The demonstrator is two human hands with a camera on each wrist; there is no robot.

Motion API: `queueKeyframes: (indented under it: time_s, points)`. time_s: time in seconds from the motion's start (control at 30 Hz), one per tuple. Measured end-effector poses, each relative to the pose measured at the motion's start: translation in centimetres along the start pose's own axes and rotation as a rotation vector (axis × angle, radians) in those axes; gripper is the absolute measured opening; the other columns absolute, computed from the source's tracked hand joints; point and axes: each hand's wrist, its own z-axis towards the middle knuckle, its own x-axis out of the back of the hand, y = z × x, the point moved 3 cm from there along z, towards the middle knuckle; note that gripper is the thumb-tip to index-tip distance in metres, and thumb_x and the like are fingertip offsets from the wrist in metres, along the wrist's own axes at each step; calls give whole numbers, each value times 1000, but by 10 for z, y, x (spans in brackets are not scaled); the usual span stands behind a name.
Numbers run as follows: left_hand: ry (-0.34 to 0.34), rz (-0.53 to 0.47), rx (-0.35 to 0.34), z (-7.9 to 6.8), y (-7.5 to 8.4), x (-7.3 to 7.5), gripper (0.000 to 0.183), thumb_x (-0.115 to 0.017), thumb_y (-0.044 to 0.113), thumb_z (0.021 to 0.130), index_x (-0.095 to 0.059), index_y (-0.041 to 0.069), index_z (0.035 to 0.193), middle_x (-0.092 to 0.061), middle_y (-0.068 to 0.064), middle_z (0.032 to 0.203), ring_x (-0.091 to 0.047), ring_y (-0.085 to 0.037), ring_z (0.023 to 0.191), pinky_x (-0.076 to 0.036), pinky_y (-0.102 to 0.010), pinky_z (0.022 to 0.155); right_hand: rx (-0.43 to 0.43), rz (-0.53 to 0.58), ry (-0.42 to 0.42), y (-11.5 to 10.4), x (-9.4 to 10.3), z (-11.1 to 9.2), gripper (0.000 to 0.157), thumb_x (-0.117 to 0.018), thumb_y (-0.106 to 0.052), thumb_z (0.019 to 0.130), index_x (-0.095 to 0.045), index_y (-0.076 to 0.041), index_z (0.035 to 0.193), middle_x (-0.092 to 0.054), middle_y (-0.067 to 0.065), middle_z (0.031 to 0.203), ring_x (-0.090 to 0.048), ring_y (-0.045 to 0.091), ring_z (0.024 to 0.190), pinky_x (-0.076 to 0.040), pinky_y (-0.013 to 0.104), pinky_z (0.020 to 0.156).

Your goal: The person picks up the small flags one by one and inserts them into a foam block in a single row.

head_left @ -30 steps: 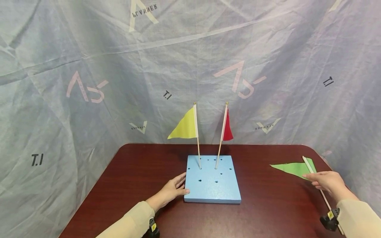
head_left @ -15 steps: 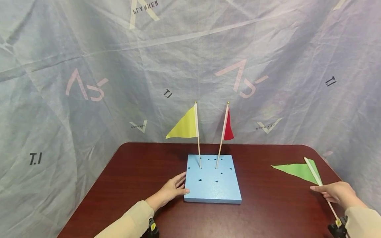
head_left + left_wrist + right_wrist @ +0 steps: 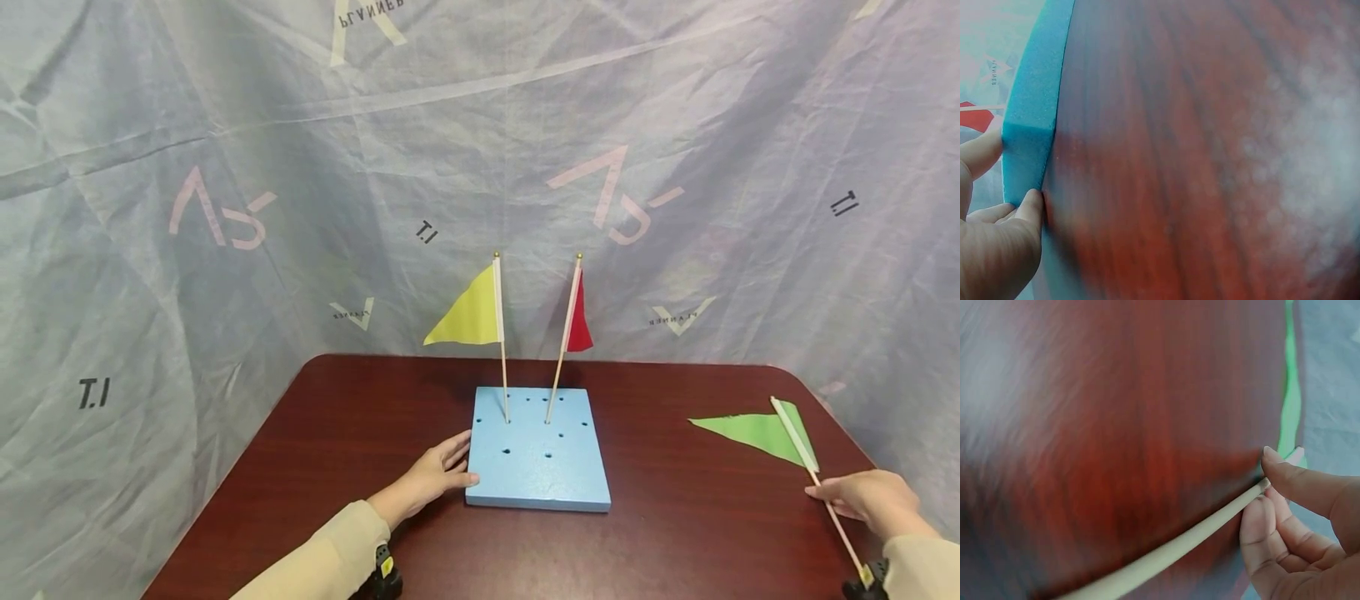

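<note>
In the head view my left hand (image 3: 429,479) steadies the left edge of a light blue board (image 3: 532,483) with several holes; the left wrist view shows its thumb at the top edge and fingertips along the board's side (image 3: 1030,112). A yellow pennant flag (image 3: 480,312) and a red flag (image 3: 580,321) stand in the board, the red one tilting right. At the right, my right hand (image 3: 873,500) pinches the wooden stick of a green pennant flag (image 3: 757,432) just below its white sleeve. The stick (image 3: 1172,555) runs between thumb and fingers close over the table.
The dark red-brown table (image 3: 345,417) has rounded far corners. A grey printed cloth (image 3: 420,150) hangs behind it and along both sides. Black wrist cameras sit at both sleeves, the left camera (image 3: 386,575) near the table's front.
My right hand has slid down the green flag from the cloth to the bare stick, moving right and towards me. The left hand and the board have stayed put.
</note>
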Motion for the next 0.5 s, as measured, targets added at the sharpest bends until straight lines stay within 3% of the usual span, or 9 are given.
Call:
queueKeyframes:
  time_s: [0.1, 0.2, 0.5]
  points:
    - [1, -3, -2, 0, 0, 0, 83, -71, 12, 89, -20, 3, 154, -19, -24, 158, -23, -38, 145, -37, -43, 113, 22, 41, 29, -1, -2, -2, 27, -83, -3, 70, -66, 16, 77, -57, 2, 53, -64, 13, 46, -60, 36, 62]
    - [-3, -2, 4, -1, -1, 0, 83, -70, 13, 89, -19, 3, 154, -19, -23, 159, -23, -38, 145, -37, -43, 113, 38, 69, 38, 0, -4, -2, 17, -80, 2, 70, -68, 10, 63, -56, 0, 47, -62, 11, 43, -58, 27, 52]
    - [6, 6, 18, -3, -4, 0, 82, -70, 14, 90, -19, 3, 154, -19, -23, 159, -25, -39, 145, -39, -43, 112, 137, -119, 10, 11, -11, 17, 22, -75, -5, 77, -60, 12, 74, -60, 1, 48, -64, 11, 46, -57, 26, 52]
